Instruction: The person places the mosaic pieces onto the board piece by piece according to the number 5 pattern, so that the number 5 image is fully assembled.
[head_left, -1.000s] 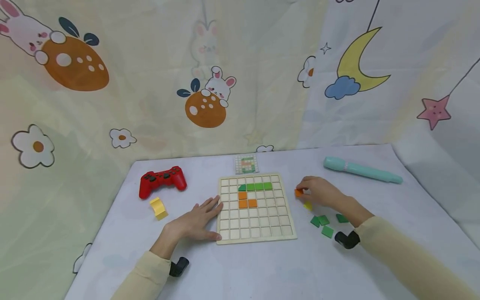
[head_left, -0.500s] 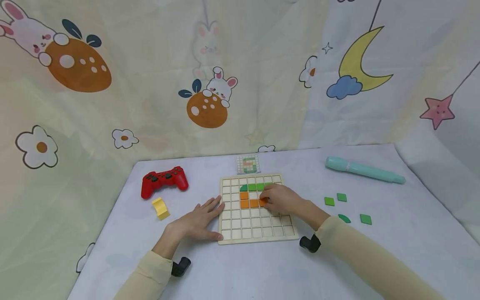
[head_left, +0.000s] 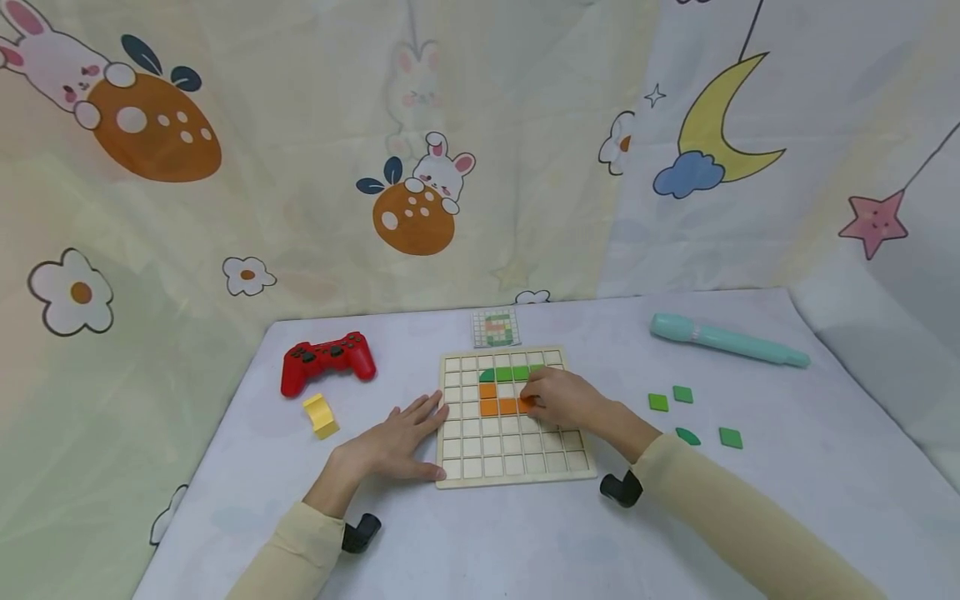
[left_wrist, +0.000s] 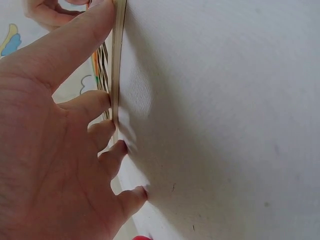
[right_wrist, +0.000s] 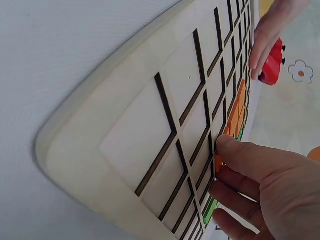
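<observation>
A wooden grid board [head_left: 502,482] lies in the middle of the table. My left hand [head_left: 397,442] rests with spread, fairly straight fingers along its left edge; the left wrist view shows the thumb [left_wrist: 75,42] and fingertips against that edge. My right hand [head_left: 566,400] is over the board's right half and pinches an orange tile [right_wrist: 218,162] at the right end of the orange row. Orange tiles [head_left: 489,407] sit in cells to its left. Above them runs a row of green tiles [head_left: 504,374], partly hidden by my right hand, with a rounded darker green piece [head_left: 487,376] at its left end.
Loose green tiles [head_left: 658,402] and a leaf-shaped green piece [head_left: 687,437] lie right of the board. Behind it is a small pattern card [head_left: 496,327]. A red game controller [head_left: 328,362] and yellow block [head_left: 321,416] lie left; a turquoise pen-shaped object [head_left: 727,340] lies back right.
My right hand has moved left onto the board with the orange tile. The loose green pieces lie differently, and the yellow piece near them is out of sight. My left hand has stayed put.
</observation>
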